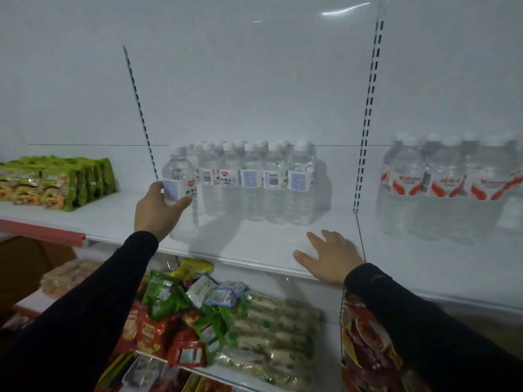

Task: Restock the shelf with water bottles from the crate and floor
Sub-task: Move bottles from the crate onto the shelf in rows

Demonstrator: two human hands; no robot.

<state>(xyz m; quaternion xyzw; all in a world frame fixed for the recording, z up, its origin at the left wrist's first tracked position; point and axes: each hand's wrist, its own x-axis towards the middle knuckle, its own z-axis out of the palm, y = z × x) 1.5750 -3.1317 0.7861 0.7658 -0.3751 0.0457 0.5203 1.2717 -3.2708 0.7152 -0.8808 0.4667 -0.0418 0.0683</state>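
My left hand (158, 210) grips a clear plastic water bottle with a white cap (180, 190) by its label, left of frame centre, so it stands upright against the left end of the row of matching clear bottles (254, 182) on the white metal shelf (254, 244). My right hand (329, 257) rests open and flat on the shelf edge, probably as a brace.

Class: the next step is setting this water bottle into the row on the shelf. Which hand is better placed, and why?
The left hand: it already holds the water bottle beside the row of bottles. The right hand rests open on the shelf, holding nothing.
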